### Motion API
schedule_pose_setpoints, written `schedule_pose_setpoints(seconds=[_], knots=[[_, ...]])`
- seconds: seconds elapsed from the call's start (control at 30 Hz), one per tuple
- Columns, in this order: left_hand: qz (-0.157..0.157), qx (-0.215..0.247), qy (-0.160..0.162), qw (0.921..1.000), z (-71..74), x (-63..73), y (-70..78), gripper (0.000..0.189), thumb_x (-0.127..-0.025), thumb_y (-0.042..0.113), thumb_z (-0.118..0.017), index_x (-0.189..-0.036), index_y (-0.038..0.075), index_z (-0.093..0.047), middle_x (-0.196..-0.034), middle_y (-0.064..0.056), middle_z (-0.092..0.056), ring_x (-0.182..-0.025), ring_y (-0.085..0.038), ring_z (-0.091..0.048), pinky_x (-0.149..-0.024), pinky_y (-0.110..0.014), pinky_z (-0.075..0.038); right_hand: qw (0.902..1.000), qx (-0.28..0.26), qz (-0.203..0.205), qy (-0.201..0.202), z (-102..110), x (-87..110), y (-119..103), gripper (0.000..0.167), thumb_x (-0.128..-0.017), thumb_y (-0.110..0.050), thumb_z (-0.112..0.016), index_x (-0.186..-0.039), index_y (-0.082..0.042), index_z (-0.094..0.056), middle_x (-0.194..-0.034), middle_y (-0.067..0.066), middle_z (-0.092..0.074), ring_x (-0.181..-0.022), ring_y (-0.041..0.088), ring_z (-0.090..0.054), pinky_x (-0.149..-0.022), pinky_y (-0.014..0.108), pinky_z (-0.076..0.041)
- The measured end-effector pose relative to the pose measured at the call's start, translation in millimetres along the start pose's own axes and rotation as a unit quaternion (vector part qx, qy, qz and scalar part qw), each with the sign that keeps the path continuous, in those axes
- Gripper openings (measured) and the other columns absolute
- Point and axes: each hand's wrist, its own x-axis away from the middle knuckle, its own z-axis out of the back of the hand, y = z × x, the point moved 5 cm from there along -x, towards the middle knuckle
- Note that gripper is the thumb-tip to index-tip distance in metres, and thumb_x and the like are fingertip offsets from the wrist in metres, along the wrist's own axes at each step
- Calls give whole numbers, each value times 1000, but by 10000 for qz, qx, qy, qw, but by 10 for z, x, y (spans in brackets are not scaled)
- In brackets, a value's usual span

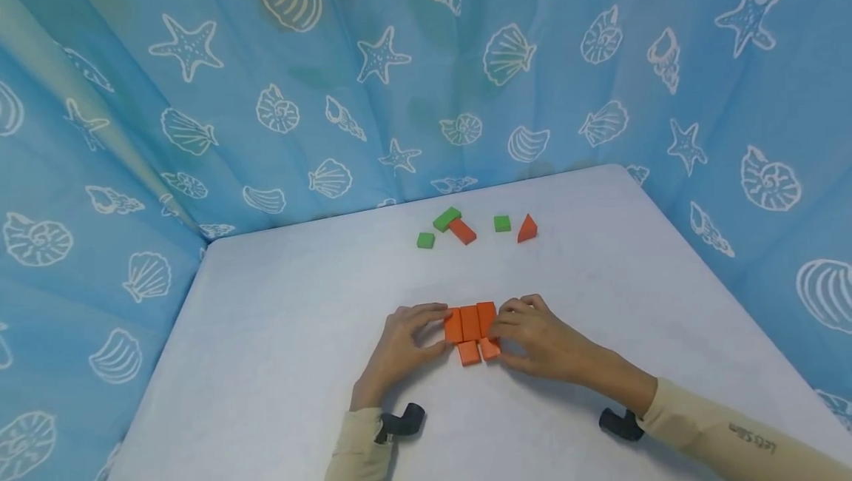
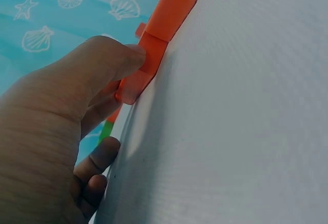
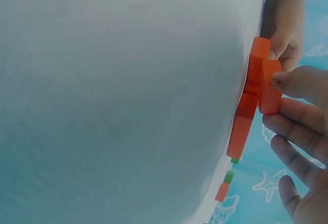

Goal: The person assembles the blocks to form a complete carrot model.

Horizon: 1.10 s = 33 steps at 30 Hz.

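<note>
Block arranging seems in hand on the desk (image 1: pixel 299 318): the left long block (image 1: pixel 452 327) is pinched between thumb and fingers of the left grip (image 1: pixel 398 345), and a small orange block (image 1: pixel 490 348) is clamped by the right grip (image 1: pixel 542 344), apparently tilted and slightly raised. Between the grips, the middle long block (image 1: pixel 470 323), right long block (image 1: pixel 487 315) and another small block (image 1: pixel 469 353) are grouped. Next, the clamped block probably needs to be lowered, squared just inside the right grip and released, the row being braced by the left.

The right wrist view's right edge crops the right hand (image 3: pixel 303 134)
</note>
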Motion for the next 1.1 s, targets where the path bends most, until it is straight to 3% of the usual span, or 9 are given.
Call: schedule_pose_setpoints(seconds=[0.23,0.53,1.1], knots=[[-104,-10,79,9999,19,2,7,47,-88,36,-76,-133,27,-65,-140,16,-56,-118,-12,-49,-100,-44,-36,9999,113,41,-4,-48,-13,5,29,-77,-22,-86,-103,-17,-73,-99,-10,-69,-102,16,-54,-90,45,-40],[116,-13,-72,9999,-22,0,-17,47,-89,39,-74,-134,31,-64,-140,19,-54,-122,-11,-48,-104,-46,-34,9997,211,31,-152,-104,-42,-19,27,-80,-23,-83,-103,-14,-73,-99,-8,-68,-103,17,-55,-91,43,-41],[125,20,-17,9999,-8,18,-18,47,-88,40,-75,-133,29,-65,-140,18,-55,-122,-12,-48,-105,-46,-33,9998,115,-77,-127,-184,-27,-30,26,-81,-25,-82,-104,-17,-72,-105,-6,-62,-104,16,-53,-90,41,-41]])
